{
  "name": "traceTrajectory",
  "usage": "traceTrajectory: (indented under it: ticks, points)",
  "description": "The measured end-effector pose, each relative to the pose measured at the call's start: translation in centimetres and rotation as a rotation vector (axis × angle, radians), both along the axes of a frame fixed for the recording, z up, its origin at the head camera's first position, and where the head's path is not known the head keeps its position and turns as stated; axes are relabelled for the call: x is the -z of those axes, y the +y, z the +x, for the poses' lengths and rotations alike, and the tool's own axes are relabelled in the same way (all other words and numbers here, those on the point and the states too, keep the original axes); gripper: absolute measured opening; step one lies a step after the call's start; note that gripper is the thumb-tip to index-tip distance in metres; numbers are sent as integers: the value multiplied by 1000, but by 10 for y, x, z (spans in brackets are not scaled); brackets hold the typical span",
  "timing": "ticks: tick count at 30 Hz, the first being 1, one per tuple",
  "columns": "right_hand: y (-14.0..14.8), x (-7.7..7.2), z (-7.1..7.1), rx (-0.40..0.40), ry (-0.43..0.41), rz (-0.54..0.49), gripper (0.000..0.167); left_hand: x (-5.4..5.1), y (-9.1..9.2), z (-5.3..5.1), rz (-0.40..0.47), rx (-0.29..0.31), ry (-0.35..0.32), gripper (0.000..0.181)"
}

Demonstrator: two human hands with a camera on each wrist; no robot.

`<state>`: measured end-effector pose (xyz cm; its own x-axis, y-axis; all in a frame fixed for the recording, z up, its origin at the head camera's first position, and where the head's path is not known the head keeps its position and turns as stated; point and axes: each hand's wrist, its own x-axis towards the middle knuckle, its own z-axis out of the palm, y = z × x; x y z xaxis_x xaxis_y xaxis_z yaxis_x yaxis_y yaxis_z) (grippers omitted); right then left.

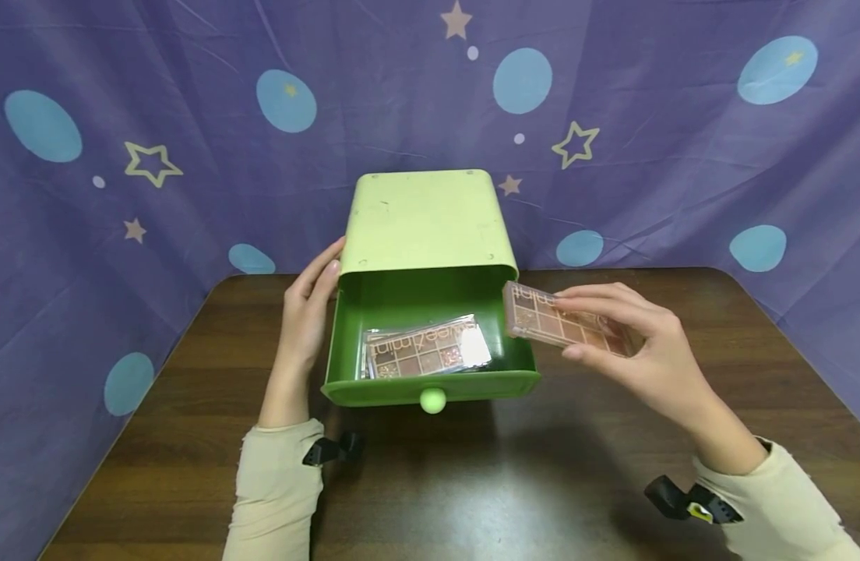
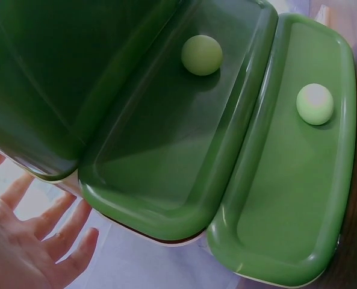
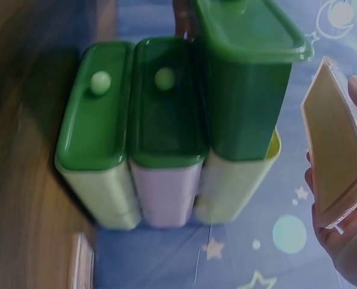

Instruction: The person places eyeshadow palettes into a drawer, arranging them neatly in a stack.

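My right hand (image 1: 640,343) pinches a clear-cased eyeshadow palette (image 1: 559,319) between thumb and fingers, tilted just right of the pulled-out top drawer. In the right wrist view, the underside of this palette (image 3: 335,138) faces the camera. Inside the green drawer (image 1: 430,388) lie overlapping eyeshadow palettes (image 1: 430,352), near its front; how many cannot be told. My left hand (image 1: 307,312) rests against the left side of the pale green cabinet (image 1: 430,218). In the left wrist view, the fingers of that left hand (image 2: 40,241) are extended and spread beside the cabinet.
Below the pulled-out drawer, the middle drawer (image 3: 166,120) and bottom drawer (image 3: 97,132) are closed, each with a round knob. The cabinet stands on a dark wooden table (image 1: 556,483), in front of a purple patterned curtain (image 1: 430,101). A thin object (image 3: 82,265) lies on the table.
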<state>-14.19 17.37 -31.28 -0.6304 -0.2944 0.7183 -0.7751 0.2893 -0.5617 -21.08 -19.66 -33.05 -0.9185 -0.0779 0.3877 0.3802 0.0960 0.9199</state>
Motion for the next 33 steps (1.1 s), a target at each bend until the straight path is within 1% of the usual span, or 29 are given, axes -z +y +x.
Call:
traceTrajectory:
  ticks: [7,10,14,22,27,33]
  points:
    - [-26,-6,-3,-142,-32,-65,50,0,1,0,1,1,0,41]
    - [-36,-9,-4,-149,-33,-46,49,0,1,0,3,1,-4,41]
    - [-48,-13,-6,-136,-46,10,48,1,1,1,7,-1,-8,40]
    - [-69,-20,-11,-151,-96,71,45,2,0,0,-9,-7,14,40]
    - [-79,-24,-13,-169,-149,108,43,1,-1,0,-5,-5,13,40]
    - [-88,-26,-16,-198,-229,203,42,0,0,0,-1,-1,6,40]
